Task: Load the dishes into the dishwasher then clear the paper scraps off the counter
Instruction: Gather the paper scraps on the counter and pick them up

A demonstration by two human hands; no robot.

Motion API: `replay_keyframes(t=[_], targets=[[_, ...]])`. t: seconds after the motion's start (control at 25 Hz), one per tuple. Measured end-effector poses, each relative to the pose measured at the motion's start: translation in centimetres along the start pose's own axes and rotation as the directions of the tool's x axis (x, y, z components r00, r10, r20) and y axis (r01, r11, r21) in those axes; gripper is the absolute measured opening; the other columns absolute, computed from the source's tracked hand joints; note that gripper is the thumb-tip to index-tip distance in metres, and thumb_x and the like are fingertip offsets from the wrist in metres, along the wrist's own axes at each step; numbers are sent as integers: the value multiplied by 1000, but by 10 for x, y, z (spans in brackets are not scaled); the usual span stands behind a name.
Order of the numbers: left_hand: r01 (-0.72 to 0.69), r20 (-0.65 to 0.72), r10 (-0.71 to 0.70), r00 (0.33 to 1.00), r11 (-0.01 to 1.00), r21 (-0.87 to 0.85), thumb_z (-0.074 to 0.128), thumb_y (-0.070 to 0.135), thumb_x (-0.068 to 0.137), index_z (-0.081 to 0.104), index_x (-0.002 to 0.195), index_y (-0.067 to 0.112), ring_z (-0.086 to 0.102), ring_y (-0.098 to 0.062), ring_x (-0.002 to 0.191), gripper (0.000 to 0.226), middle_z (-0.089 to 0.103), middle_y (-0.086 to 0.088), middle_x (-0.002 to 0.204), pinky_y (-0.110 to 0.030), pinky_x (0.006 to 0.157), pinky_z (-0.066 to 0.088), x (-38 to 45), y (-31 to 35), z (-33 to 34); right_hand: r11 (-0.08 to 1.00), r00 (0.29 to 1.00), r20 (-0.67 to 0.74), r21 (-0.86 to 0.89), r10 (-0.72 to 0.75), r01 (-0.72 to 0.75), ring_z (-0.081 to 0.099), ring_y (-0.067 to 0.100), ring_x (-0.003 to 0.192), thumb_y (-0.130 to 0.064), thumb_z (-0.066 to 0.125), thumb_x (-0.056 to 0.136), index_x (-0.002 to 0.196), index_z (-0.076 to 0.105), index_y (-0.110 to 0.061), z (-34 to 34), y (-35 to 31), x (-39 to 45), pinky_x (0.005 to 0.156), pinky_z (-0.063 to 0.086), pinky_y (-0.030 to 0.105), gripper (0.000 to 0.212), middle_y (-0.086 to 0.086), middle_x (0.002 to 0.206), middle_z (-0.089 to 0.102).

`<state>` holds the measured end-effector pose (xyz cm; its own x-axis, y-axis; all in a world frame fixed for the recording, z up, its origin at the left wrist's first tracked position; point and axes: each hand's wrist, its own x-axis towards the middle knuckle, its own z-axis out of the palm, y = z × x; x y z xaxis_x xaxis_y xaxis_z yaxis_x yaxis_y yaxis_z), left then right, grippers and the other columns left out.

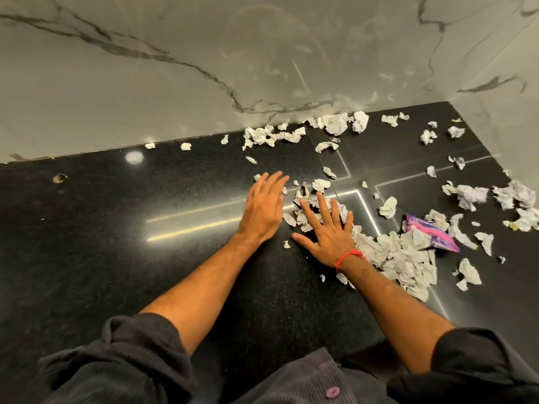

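Torn white paper scraps lie scattered over the black counter [116, 258]. The thickest heap of scraps [405, 258] sits just right of my right hand [329, 231], which lies flat with fingers spread, its edge against the heap and a few pieces under its fingers. My left hand [264, 205] is beside it, flat and open, fingers pointing toward a small cluster of scraps [306, 196] between the two hands. Another band of scraps [335, 125] lies along the wall. More pieces [495, 196] are at the far right. Neither hand holds anything.
A purple and pink wrapper [434, 234] lies among the scraps on the right. Marble walls [175, 83] close the counter at the back and right, forming a corner. A small round hole [59, 178] is in the counter at the left.
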<state>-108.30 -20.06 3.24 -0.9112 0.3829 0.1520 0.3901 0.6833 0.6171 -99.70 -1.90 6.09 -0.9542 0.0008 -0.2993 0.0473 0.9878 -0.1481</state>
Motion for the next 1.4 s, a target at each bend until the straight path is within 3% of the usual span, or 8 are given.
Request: replay_keyframes(t=[0.16, 0.32, 0.64, 0.92, 1.08, 1.16, 1.28, 1.4], targets=[[239, -111, -219, 969, 948, 212, 40, 39, 103, 37, 152, 21, 12, -29, 153, 52, 23, -7, 164, -62, 122, 9, 17, -54, -47, 998, 998, 41, -43, -37, 39, -30, 34, 145, -79, 19, 87, 141, -19, -61, -1, 1, 4, 109, -8, 74, 69, -10, 156, -36], [531, -141, -513, 847, 797, 287, 38, 65, 97, 24, 157, 14, -4, -38, 154, 80, 6, -18, 166, -66, 120, 0, 23, -116, -94, 997, 995, 92, -67, -38, 44, -34, 33, 143, -81, 13, 86, 140, -20, -62, -2, 4, 9, 107, -11, 75, 66, -11, 155, -37], [546, -80, -561, 824, 750, 373, 19, 92, 81, 9, 160, 25, -8, -35, 154, 104, -1, -15, 167, -65, 119, -6, 32, -152, -121, 995, 994, 105, -92, -30, 40, -34, 32, 143, -82, 13, 86, 141, -22, -61, -1, 5, 11, 107, -13, 74, 68, -11, 156, -36], [329, -58, -339, 939, 836, 438, 22, 83, 89, 34, 152, 11, 21, -36, 148, 96, 31, -13, 156, -60, 121, 16, 44, -104, -84, 995, 996, 84, -89, -27, 35, -33, 32, 144, -83, 10, 83, 141, -20, -62, -2, 5, 9, 108, -12, 73, 68, -12, 157, -34], [-34, 34, 24, 999, 941, 338, 31, 63, 100, 55, 137, 14, 44, -23, 132, 66, 51, -6, 141, -43, 117, 31, 33, -59, -53, 996, 997, 78, -87, -29, 36, -32, 32, 144, -83, 10, 83, 141, -20, -61, -1, 5, 9, 108, -13, 73, 69, -12, 157, -34], [-130, -27, 146, 989, 940, 317, 38, 50, 103, 58, 134, 15, 46, -24, 129, 51, 52, -6, 140, -43, 114, 35, 38, -55, -54, 996, 997, 75, -88, -28, 35, -31, 32, 144, -83, 11, 84, 142, -19, -61, 0, 5, 10, 108, -12, 73, 69, -12, 157, -34], [174, -150, -124, 981, 906, 386, 39, 52, 102, 41, 148, 12, 28, -35, 145, 61, 32, -17, 156, -53, 121, 21, 62, -75, -70, 996, 997, 76, -84, -26, 32, -31, 32, 145, -83, 11, 83, 142, -19, -61, 1, 6, 11, 108, -12, 74, 69, -12, 157, -34], [342, 16, -375, 927, 861, 375, 30, 70, 96, 17, 159, 15, 1, -38, 154, 84, 2, -19, 167, -59, 123, 3, 73, -95, -84, 996, 996, 79, -84, -30, 36, -31, 32, 144, -83, 10, 83, 142, -21, -60, 0, 6, 11, 108, -12, 74, 70, -11, 157, -35]])
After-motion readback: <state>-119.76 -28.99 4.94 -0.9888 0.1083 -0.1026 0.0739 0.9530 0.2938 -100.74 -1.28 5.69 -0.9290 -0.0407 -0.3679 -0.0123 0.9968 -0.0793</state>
